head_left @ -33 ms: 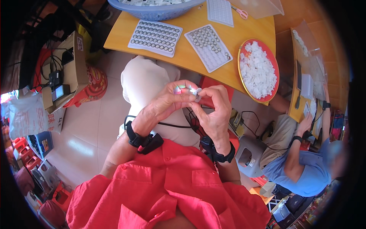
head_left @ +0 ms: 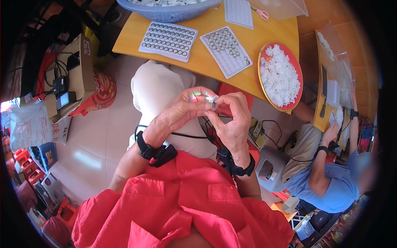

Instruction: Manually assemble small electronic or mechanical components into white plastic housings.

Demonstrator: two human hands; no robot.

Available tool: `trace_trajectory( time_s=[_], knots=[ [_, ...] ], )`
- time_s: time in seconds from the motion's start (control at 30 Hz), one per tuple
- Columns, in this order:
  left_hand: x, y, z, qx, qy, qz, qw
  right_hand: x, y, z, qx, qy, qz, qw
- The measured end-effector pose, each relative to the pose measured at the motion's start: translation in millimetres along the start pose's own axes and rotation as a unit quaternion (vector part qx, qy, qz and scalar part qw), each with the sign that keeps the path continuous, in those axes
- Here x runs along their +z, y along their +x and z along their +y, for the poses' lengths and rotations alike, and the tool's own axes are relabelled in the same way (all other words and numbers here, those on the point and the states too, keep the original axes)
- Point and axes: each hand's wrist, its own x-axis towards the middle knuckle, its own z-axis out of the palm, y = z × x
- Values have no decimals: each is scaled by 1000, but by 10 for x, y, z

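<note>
Both hands meet over my lap, short of the table's near edge. My left hand is closed, thumb and fingers pinching a small white plastic piece with something dark at its lower side. The thumb and index finger of my right hand pinch the same piece from the other side. Fingertips cover much of it, so its exact kind cannot be made out. Beyond my hands lie a white tray partly filled with round metallic pieces and another tray with rows of them.
On the wooden table, a red plate carries white plastic bits. A blue basket, a further white tray and pink-handled scissors stand farther back. To the right sits a co-worker in a blue shirt. A cardboard box is left.
</note>
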Motion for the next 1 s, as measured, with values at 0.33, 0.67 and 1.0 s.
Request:
trace_trajectory(
  time_s=[0.33,0.67,1.0],
  knots=[
    [32,-16,15,-18,33,14,999,-39,26,7,15,-17,-46,999],
    [56,-58,-11,-6,57,45,997,-79,26,38,6,-45,-92,995],
    [60,14,28,-12,81,11,997,-101,26,35,-2,-18,-62,998]
  ],
)
